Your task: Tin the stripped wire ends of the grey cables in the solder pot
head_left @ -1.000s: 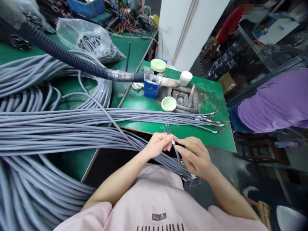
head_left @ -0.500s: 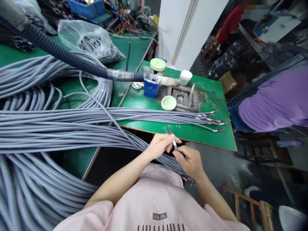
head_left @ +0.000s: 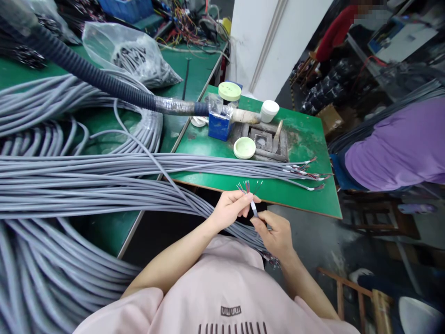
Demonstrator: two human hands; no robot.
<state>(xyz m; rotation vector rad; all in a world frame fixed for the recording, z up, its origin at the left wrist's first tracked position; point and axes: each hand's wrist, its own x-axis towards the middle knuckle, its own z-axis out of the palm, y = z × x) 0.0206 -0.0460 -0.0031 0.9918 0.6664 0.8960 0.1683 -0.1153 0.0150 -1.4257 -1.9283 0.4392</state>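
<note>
Pinching the cable end [head_left: 255, 211] from both sides, the hands had their grips closed down pretty small. The left hand [head_left: 231, 208] was the nearer one to the loose wires [head_left: 247, 186], with thumb and fingers right where they fanned out, while the right hand [head_left: 276, 232] had the grey jacket just below the white band [head_left: 253, 204]. So the band sat between the two, and the cable's long axis ran mostly away from the body, leaning a bit left, wire tips out toward the tabletop [head_left: 299, 197]. Couldn't really tell how the right fingers wrapped underneath, tbh. Just past the wires, a grey cable bundle [head_left: 208, 167] lay crosswise on the green top, stripped ends off to the right.
</note>
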